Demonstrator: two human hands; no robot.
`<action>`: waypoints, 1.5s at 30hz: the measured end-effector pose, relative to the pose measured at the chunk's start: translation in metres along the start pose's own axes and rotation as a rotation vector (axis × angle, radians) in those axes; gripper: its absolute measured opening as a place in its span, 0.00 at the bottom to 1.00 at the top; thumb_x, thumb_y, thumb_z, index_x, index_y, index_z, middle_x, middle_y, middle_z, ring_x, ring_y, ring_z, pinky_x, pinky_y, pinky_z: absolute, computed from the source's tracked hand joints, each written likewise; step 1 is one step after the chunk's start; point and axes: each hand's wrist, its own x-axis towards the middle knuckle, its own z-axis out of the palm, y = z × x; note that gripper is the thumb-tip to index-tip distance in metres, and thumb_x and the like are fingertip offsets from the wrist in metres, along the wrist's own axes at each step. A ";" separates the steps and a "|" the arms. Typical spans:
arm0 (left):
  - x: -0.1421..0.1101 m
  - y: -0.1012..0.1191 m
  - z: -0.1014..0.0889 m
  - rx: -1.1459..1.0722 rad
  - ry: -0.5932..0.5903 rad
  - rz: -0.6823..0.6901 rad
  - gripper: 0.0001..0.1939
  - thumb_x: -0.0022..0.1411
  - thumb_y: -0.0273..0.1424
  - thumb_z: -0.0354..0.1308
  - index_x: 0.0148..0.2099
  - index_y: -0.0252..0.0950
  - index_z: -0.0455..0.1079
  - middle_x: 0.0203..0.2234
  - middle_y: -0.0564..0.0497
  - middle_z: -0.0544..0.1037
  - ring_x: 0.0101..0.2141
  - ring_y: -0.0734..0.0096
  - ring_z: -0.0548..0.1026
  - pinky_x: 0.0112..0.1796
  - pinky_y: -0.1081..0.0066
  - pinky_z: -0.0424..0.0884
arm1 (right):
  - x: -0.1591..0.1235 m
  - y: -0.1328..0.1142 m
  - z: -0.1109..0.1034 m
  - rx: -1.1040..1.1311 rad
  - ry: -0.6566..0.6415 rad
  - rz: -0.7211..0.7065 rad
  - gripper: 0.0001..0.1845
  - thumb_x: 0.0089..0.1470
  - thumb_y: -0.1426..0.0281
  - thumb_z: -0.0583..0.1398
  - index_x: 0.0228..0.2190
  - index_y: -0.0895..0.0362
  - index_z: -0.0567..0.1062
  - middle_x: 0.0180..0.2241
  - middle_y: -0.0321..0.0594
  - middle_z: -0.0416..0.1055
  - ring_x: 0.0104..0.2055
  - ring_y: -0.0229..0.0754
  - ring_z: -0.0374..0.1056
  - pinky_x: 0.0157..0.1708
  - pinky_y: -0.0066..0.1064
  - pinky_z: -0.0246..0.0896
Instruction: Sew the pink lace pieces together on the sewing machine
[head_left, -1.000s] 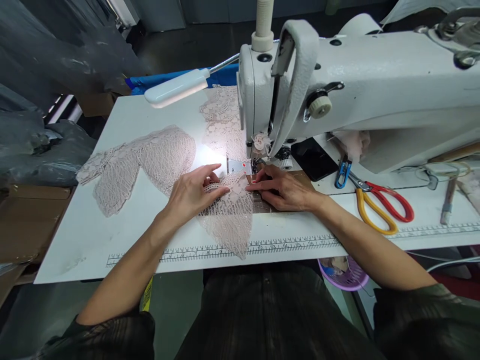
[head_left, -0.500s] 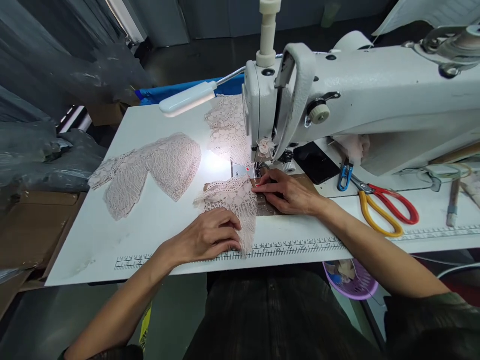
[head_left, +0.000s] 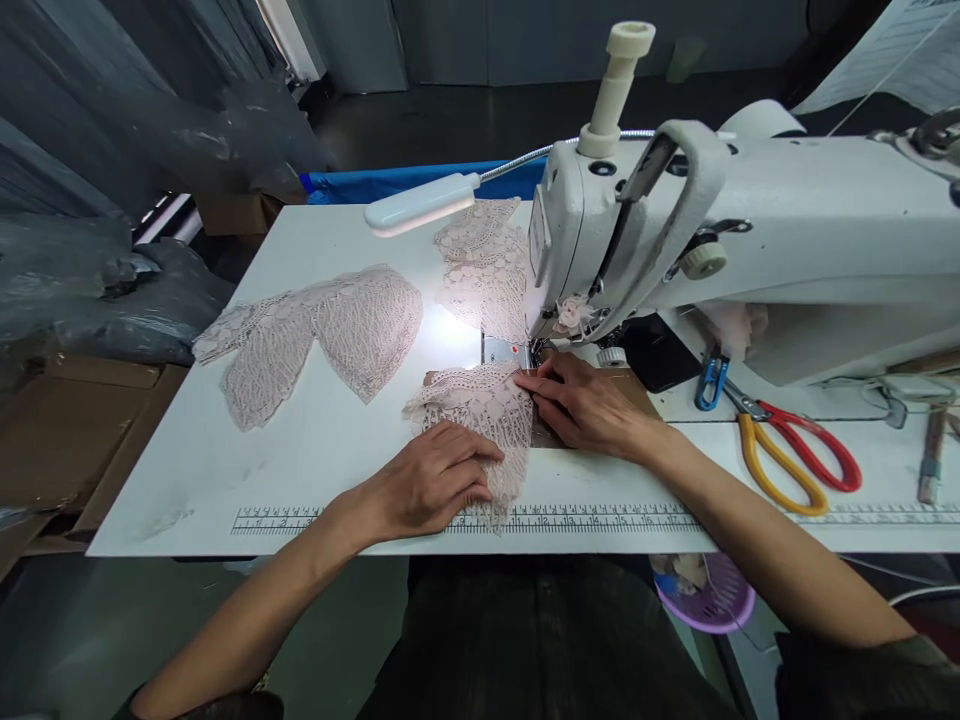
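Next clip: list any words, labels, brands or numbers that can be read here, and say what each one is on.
"5", "10", "15": numerals printed along the ruler scale at the table's front edge; most of the numerals between them are too small to read surely.
Sewing machine: no brand or label readable.
Paper sheet at top right: faint printed lines, too blurred to read.
Scissors and lamp: no markings visible.

Needle hidden behind right hand (head_left: 589, 405)
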 end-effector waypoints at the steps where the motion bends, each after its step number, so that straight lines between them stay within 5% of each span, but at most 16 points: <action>1: 0.000 0.000 0.001 0.005 0.000 -0.004 0.07 0.68 0.25 0.54 0.35 0.32 0.69 0.42 0.40 0.79 0.39 0.64 0.77 0.40 0.62 0.75 | 0.001 -0.001 0.001 -0.032 -0.014 0.004 0.20 0.61 0.70 0.53 0.51 0.57 0.75 0.41 0.49 0.67 0.38 0.45 0.66 0.38 0.42 0.69; 21: 0.001 0.002 -0.002 -0.043 0.023 -0.025 0.05 0.66 0.21 0.55 0.36 0.31 0.69 0.45 0.36 0.78 0.47 0.58 0.78 0.47 0.57 0.79 | 0.002 -0.001 0.006 -0.138 -0.022 0.044 0.24 0.62 0.69 0.49 0.57 0.59 0.69 0.43 0.53 0.68 0.45 0.50 0.65 0.35 0.42 0.70; 45: 0.002 0.003 -0.003 -0.078 -0.004 0.052 0.05 0.66 0.22 0.55 0.36 0.32 0.68 0.41 0.40 0.80 0.45 0.61 0.79 0.49 0.57 0.78 | 0.001 0.004 0.005 -0.025 0.001 0.053 0.22 0.62 0.72 0.49 0.55 0.55 0.71 0.43 0.49 0.67 0.37 0.43 0.65 0.36 0.38 0.68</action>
